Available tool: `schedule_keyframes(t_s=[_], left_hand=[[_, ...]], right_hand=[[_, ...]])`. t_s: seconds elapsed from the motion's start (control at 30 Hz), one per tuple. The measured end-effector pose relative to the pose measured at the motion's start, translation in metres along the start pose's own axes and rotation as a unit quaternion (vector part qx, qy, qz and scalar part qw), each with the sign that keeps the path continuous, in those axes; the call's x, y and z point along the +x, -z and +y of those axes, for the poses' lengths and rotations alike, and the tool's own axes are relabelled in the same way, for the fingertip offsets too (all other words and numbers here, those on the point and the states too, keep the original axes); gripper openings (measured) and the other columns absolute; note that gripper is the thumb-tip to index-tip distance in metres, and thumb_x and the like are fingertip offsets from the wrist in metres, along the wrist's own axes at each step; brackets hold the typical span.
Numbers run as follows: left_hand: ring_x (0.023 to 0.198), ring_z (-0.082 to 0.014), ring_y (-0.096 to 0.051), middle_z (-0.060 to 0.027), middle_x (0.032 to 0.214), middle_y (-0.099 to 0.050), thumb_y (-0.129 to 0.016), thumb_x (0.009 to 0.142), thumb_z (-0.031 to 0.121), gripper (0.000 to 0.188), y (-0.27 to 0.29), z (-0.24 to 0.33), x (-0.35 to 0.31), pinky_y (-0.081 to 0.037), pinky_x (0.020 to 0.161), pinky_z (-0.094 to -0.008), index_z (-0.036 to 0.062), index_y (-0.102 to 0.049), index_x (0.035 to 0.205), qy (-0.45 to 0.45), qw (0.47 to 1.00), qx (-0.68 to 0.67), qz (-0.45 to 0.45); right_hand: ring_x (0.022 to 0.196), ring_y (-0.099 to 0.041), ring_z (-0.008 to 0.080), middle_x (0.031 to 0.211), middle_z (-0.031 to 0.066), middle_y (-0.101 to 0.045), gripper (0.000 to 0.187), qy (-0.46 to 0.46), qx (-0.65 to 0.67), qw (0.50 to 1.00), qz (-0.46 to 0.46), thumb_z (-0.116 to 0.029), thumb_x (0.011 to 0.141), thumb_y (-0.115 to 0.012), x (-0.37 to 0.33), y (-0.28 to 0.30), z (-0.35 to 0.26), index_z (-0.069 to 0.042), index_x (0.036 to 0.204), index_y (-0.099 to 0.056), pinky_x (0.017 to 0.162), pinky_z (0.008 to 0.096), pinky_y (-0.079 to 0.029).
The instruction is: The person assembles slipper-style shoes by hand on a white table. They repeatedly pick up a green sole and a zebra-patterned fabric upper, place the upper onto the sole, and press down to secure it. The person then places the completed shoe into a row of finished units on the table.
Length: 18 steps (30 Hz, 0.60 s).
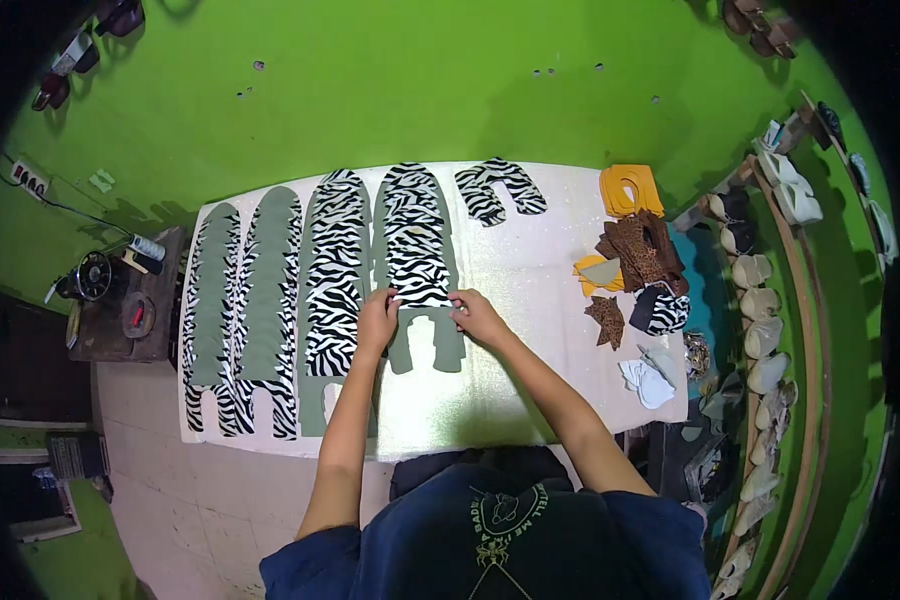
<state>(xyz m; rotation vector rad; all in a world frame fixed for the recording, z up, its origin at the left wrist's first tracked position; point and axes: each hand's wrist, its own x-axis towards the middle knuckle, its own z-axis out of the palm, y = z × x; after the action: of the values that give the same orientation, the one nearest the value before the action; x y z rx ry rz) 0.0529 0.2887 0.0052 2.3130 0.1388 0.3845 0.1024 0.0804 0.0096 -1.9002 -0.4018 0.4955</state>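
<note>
My left hand [377,320] and my right hand [478,316] pinch the two lower corners of a zebra-print cutout [420,290]. It lies at the near end of a column of overlapping zebra-print and grey-green pieces. Just below it, a grey-green U-shaped piece [448,350] rests flat on the table. To the left runs another column of zebra-print pieces [335,280]. Two further columns show mostly grey-green faces [267,270] with zebra edges. A lone U-shaped zebra-print piece [501,187] sits apart near the table's back edge.
The pale table [560,330] stands against a green wall. On its right side are yellow pieces [630,190], leopard-print brown pieces [638,250] and white scraps [647,385]. A sewing machine [95,275] is on a side bench at left. Shoe forms [767,372] line a rack at right.
</note>
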Motion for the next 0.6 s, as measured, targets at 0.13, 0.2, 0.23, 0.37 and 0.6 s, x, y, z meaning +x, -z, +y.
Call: schedule_keyframes(t_s=[0.13,0.2,0.23,0.37,0.6], left_hand=[[0.078,-0.029,-0.057,-0.0134,0.084,-0.058,-0.059,0.078,0.012,0.017,0.003,0.001,0.0,-0.045,0.066,-0.0361,0.0029,-0.058,0.091,0.032,0.999,0.003,-0.014],[0.078,-0.0294,-0.057,-0.0132,0.086,-0.057,-0.058,0.078,0.013,0.018,0.005,0.002,-0.001,-0.045,0.066,-0.0364,0.0037,-0.058,0.093,0.026,1.0,0.007,-0.014],[0.078,-0.0296,-0.057,-0.013,0.087,-0.057,-0.058,0.078,0.014,0.018,0.005,0.003,-0.002,-0.045,0.066,-0.0366,0.0041,-0.057,0.093,0.022,1.0,0.009,-0.014],[0.078,-0.0304,-0.056,-0.0122,0.09,-0.055,-0.06,0.077,0.013,0.019,0.004,0.015,-0.007,-0.045,0.065,-0.0369,0.0055,-0.056,0.095,0.009,0.997,0.07,0.025],[0.08,-0.0327,-0.049,-0.0125,0.089,-0.051,-0.059,0.073,0.006,0.023,-0.006,0.026,-0.009,-0.041,0.069,-0.0381,0.0055,-0.055,0.096,-0.041,0.984,0.151,0.09]], right_hand=[[0.069,-0.052,0.0139,0.089,0.0087,-0.047,0.033,-0.021,0.013,1.0,-0.012,-0.001,0.075,-0.058,0.0,0.0,-0.004,0.002,0.107,-0.051,0.061,0.0267,-0.048],[0.073,-0.053,0.0166,0.089,0.0102,-0.048,0.033,0.032,-0.077,0.997,0.004,-0.002,0.074,-0.058,0.001,-0.001,0.002,0.002,0.106,-0.051,0.066,0.0287,-0.047],[0.075,-0.053,0.018,0.088,0.011,-0.048,0.033,0.059,-0.121,0.991,0.013,-0.002,0.074,-0.058,0.001,-0.001,0.005,0.002,0.105,-0.052,0.068,0.0298,-0.046],[0.082,-0.053,0.0269,0.092,0.0155,-0.048,0.034,0.106,-0.129,0.985,0.051,-0.002,0.073,-0.055,-0.004,-0.007,0.012,-0.001,0.107,-0.05,0.074,0.0341,-0.045],[0.086,-0.053,0.0361,0.1,0.0174,-0.045,0.037,0.061,-0.229,0.97,0.052,-0.005,0.075,-0.055,-0.016,-0.011,-0.013,-0.005,0.11,-0.045,0.071,0.0397,-0.047]])
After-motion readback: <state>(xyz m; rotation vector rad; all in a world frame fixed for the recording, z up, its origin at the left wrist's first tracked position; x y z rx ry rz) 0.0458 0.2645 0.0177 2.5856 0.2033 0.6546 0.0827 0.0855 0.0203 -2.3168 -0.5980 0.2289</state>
